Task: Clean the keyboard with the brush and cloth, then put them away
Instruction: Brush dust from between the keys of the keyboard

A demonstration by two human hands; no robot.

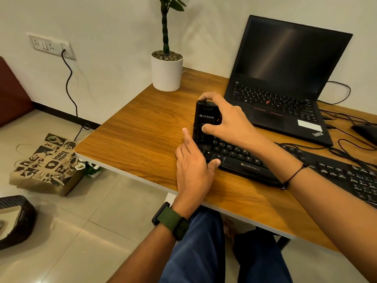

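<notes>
Our right hand (226, 117) grips the brush (205, 121) on the keyboard (251, 160) end, just beyond our flat, open left hand (193, 166) bracing that corner on the surface (142, 129); pressing hard, we may skid the keyboard or pop keys.

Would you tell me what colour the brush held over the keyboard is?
The brush is black with pale lettering, seen best in the head view.

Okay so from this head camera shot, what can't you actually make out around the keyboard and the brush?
Head view only:
- Black Zebronics keyboard: right end cut off by the frame edge; left corner hidden by the left hand.
- Black Stripp brush: bristles blurred dark, partly covered by the right hand.
- Cloth: not visible anywhere.
</notes>
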